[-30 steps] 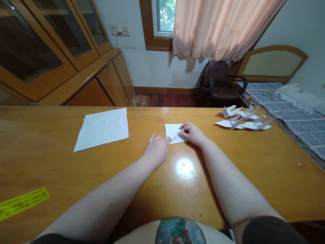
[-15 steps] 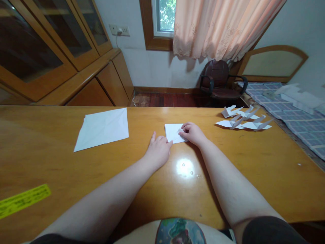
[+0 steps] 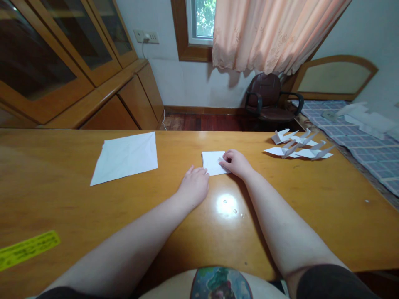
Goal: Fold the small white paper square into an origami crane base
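Note:
A small folded sheet of white paper lies flat on the wooden table in front of me. My right hand is closed at its right side, thumb and fingers pinching a raised flap of the paper. At the lower left corner sits my left hand, its fingers drawn together and bent at the paper's edge. Their tips are partly hidden behind the hand. To the left lies a larger creased white sheet, touched by neither hand.
Several folded paper cranes stand at the table's far right. A yellow label strip is stuck at the left on the wooden table. Beyond the table are a swivel chair, a glass-door cabinet and a bed.
My left index finger, stretched onto the paper before, has drawn back to its corner, and the left thumb has come in. My right hand keeps its pinch, almost unmoved.

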Demonstrator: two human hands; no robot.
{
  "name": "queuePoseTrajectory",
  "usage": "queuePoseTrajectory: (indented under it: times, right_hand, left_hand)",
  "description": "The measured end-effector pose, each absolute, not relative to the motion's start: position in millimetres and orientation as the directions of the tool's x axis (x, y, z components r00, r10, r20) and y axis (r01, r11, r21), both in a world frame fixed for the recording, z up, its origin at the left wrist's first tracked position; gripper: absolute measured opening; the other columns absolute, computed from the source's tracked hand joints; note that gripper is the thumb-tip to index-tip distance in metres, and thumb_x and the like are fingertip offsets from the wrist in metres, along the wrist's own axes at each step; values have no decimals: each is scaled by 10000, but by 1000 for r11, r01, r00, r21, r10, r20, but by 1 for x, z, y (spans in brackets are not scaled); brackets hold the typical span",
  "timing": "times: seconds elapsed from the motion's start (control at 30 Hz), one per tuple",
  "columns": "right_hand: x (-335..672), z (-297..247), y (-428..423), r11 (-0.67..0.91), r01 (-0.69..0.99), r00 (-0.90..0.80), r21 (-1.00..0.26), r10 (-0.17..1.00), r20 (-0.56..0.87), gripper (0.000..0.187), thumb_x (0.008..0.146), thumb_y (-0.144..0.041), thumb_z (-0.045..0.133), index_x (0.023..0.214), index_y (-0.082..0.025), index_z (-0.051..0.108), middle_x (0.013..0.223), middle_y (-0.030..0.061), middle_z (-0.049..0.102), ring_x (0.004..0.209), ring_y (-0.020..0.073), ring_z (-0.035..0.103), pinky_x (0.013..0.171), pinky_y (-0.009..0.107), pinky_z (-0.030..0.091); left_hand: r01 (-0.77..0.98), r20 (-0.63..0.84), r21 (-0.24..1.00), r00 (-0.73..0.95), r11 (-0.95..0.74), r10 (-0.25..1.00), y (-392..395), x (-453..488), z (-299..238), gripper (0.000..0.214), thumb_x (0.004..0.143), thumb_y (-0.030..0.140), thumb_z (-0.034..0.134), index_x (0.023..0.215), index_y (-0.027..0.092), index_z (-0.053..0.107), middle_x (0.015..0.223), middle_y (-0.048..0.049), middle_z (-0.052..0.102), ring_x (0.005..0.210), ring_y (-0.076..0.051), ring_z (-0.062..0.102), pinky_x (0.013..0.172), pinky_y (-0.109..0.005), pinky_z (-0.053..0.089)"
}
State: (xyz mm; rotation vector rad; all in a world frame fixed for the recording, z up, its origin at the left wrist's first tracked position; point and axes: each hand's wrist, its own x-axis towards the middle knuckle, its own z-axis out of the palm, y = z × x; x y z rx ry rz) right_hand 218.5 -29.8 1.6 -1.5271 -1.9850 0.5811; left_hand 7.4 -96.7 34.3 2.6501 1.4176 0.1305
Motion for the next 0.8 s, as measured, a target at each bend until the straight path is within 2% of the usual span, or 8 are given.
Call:
queuePoseTrajectory:
  times: [0.17, 0.37, 0.6, 0.7, 0.8]
  right_hand:
    - [218, 3, -30, 256, 729, -199, -635, 967, 162, 214, 740, -251, 687, 596, -191, 540, 864, 51, 632, 793, 171, 580, 751, 301, 445]
    - [219, 1, -29, 270, 721, -201, -638, 963, 179, 216, 727, -258, 690, 595, -198, 529, 842, 47, 629, 791, 173, 578, 745, 297, 447]
    - [218, 0, -29, 265, 723, -194, -638, 964, 181, 217, 729, -261, 686, 596, -199, 525, 844, 48, 628, 801, 175, 577, 753, 298, 444]
    - [218, 0, -29, 262, 722, -190, -640, 965, 180, 210, 728, -261, 684, 601, -200, 528, 840, 46, 625, 798, 177, 576, 752, 302, 443]
    - [218, 0, -29, 250, 724, -183, -643, 968, 170, 208, 730, -257, 683, 605, -198, 529, 848, 49, 623, 800, 181, 576, 761, 309, 440]
  left_hand:
    - [837, -7, 230, 512, -496, 859, -90, 4, 34, 290, 830, 124, 473, 996, 182, 704, 1093, -98, 716, 1088, -239, 619, 1121, -508, 299]
    - [864, -32, 279, 446, -420, 895, -86, 3, 41, 354, 821, 102, 445, 1096, 196, 648, 1058, -87, 720, 1042, -229, 634, 1123, -528, 285]
    - [835, -50, 253, 516, -489, 855, -89, 1, 43, 384, 828, 95, 443, 1100, 258, 659, 1069, -65, 722, 1070, -241, 622, 1126, -616, 201]
    - [817, -51, 250, 546, -519, 836, -87, -2, 42, 397, 837, 108, 445, 1127, 278, 657, 1080, -56, 722, 1071, -235, 623, 1136, -623, 158]
    - [823, -41, 254, 535, -509, 844, -83, -5, 41, 383, 852, 124, 440, 1149, 253, 643, 1056, -63, 727, 1038, -227, 635, 1135, -603, 188]
